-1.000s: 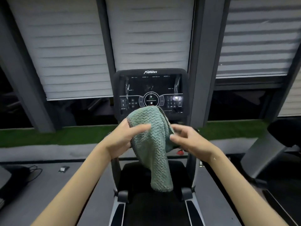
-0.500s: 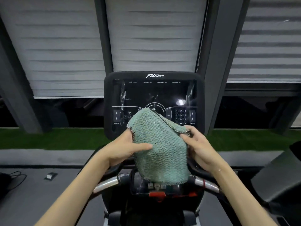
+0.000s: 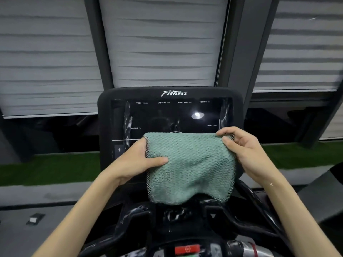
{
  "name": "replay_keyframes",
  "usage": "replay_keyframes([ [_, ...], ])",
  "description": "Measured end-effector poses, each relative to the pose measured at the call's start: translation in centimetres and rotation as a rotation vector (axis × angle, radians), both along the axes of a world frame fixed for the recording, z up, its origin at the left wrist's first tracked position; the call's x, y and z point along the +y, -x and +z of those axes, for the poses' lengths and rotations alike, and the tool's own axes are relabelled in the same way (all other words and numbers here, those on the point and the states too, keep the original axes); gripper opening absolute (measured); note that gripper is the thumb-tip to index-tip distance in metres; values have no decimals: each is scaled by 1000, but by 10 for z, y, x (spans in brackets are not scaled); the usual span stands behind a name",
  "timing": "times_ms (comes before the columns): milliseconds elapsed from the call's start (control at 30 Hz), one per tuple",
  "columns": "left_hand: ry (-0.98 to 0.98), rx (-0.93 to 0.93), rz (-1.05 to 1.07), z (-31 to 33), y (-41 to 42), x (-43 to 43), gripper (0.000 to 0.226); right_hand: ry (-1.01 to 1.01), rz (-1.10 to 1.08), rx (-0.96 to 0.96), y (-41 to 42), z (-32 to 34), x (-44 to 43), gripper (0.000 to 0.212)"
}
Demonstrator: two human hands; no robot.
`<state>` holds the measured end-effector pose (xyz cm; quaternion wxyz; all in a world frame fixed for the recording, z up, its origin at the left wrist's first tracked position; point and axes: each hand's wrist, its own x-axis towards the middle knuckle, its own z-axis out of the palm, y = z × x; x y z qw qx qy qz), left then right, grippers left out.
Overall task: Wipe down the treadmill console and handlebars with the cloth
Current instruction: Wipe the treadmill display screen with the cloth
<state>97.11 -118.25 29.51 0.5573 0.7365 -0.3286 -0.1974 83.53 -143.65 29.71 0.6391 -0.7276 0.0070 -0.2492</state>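
Head view, hands (image 3: 191, 160) gripping cloth (image 3: 189, 167), console (image 3: 167, 115)

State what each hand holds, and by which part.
Both hold the green cloth: left hand grips its left edge, right hand its upper right corner.

"Fitness", "TIME", "CALORIES", "INCLINE" on console (image 3: 169, 112)

Nubby green cloth (image 3: 191, 167), glossy black console (image 3: 167, 115)
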Motion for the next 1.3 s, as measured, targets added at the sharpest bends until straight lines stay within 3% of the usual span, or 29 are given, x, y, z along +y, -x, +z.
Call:
replay_keyframes([
  [100,-22,-42,84,0,-7,-6,52,22,68,0,-8,-2,-12,18],
  [200,-74,-113,167,0,-6,-12,45,187,198,72,-5,-2,-22,49],
  [267,-151,-158,215,-5,-8,-13,50,429,172,146,-5,-5,-27,59],
  [333,-232,-163,253,-7,-9,-13,67,667,65,210,-8,-12,-30,54],
  [400,-302,-140,294,-10,-7,-11,78,768,22,242,-10,-16,-33,37],
  [533,-348,-229,342,-16,1,-8,63,735,69,282,-10,-25,-31,13],
  [633,-304,-261,210,-19,5,-6,30,721,77,296,-6,-29,-31,16],
  [767,-419,-319,164,-21,10,-4,34,729,61,352,-6,-31,-34,10],
  [900,-475,-484,246,-30,12,-9,13,723,41,357,-6,-26,-31,11],
  [1300,-278,-303,349,-26,28,-44,6,433,-52,405,-25,-22,11,16],
])
